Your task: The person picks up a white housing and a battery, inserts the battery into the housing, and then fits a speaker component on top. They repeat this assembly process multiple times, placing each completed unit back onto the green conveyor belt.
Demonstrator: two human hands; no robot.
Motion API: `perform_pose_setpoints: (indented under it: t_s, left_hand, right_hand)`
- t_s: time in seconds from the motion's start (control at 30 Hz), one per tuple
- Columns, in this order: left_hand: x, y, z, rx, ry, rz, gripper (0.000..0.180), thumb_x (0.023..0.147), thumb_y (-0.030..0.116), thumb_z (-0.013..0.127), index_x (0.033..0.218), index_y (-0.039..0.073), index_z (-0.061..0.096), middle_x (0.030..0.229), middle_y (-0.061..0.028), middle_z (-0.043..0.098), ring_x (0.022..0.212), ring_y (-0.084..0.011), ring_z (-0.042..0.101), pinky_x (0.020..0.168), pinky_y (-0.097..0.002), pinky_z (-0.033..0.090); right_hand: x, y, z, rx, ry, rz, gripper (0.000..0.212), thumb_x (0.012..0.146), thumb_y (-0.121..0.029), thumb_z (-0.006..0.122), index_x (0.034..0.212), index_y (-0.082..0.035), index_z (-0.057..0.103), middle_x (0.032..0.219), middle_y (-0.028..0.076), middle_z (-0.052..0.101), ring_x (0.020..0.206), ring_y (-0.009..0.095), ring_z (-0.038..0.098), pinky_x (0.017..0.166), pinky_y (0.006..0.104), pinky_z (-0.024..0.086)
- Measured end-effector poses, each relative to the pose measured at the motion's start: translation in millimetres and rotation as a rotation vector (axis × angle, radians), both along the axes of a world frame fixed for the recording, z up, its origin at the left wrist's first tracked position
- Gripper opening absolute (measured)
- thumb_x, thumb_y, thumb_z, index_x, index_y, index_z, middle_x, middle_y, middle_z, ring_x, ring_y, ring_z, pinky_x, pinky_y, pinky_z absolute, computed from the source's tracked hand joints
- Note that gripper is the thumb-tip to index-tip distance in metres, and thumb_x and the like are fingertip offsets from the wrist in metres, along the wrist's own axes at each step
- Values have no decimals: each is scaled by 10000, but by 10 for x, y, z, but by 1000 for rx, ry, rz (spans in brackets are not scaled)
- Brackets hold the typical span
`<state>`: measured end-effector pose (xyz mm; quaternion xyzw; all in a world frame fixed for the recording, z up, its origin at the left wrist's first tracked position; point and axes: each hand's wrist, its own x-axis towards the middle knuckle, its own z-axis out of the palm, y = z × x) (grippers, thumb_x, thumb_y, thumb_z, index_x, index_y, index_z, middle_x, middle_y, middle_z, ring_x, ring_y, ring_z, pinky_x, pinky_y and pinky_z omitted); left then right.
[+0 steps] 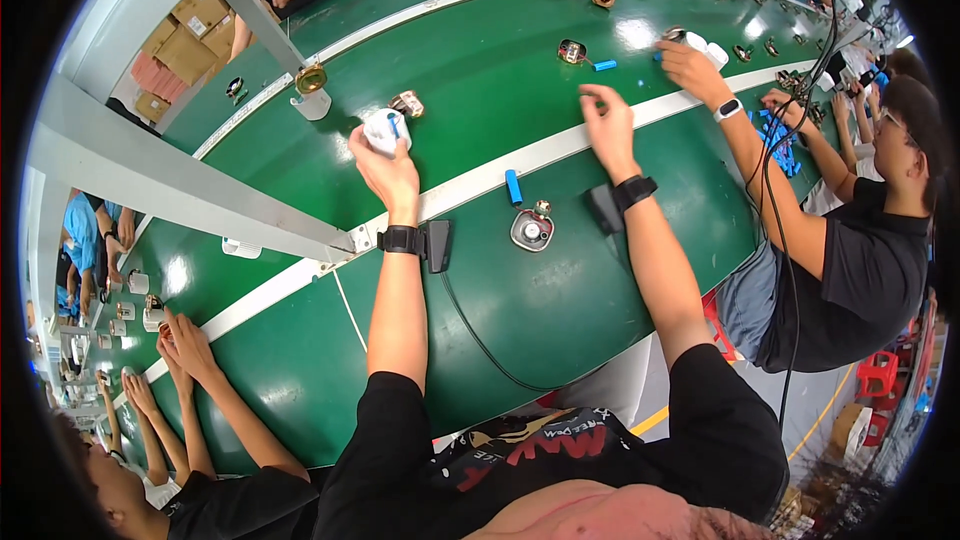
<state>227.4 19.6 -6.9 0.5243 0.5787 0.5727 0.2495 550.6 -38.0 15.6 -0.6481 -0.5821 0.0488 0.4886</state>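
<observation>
My left hand is closed around a white plastic housing above the green belt. A small blue cylindrical cell shows against the housing, next to the thumb. Just beyond it is a metal-and-brown component; whether it is joined to the housing I cannot tell. My right hand hovers over the white rail with fingers loosely bent and apart, and nothing shows in it. On the near green table between my forearms lie a blue cell and a rounded grey part with a small coppery piece at its top.
A white rail divides belt and table. A slanted grey post stands left of my left arm. A component with a blue cell lies on the belt. Co-workers sit on both sides; one hand reaches in at right. Black cables hang there.
</observation>
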Motion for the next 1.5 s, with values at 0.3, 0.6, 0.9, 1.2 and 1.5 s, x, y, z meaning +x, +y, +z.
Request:
perform_pose_setpoints:
  t_s: [0.3,0.6,0.9,1.2,1.5]
  left_hand:
    - [77,-124,193,103,137,248,770,693,114,803,1314,13,360,1229,-206,465,1194,-361,415,1047,-484,284]
    - [48,-181,230,292,94,370,625,736,126,726,1260,12,405,1230,-196,397,1185,-367,346,1031,-500,254]
    - [35,-151,203,308,51,373,526,740,63,660,1211,5,433,1210,-195,396,1157,-376,340,1020,-507,262]
    - [41,-145,176,303,90,371,511,729,53,649,1195,13,444,1214,-190,399,1162,-375,343,1013,-513,265]
    - [41,-146,182,247,111,450,501,739,99,638,1205,69,458,1226,-162,410,1177,-363,353,1003,-523,259]
  right_hand:
    - [362,556,-32,-100,-485,-355,286,867,-147,637,1143,-78,666,1104,124,675,1055,276,620,823,413,543]
    - [377,414,273,-695,-232,-240,305,896,-160,617,1186,-66,593,1029,109,680,942,287,642,752,384,557]
    - [415,-606,352,-492,991,394,231,966,-176,529,1096,-3,608,921,81,667,819,211,616,719,313,519]
    - [-357,-976,434,-540,-69,246,310,920,-177,620,1140,41,612,1056,107,682,881,194,633,822,334,518]
    - [1215,-282,708,-234,-290,-321,597,806,-296,747,1300,-22,555,1279,248,575,1149,343,586,976,386,468]
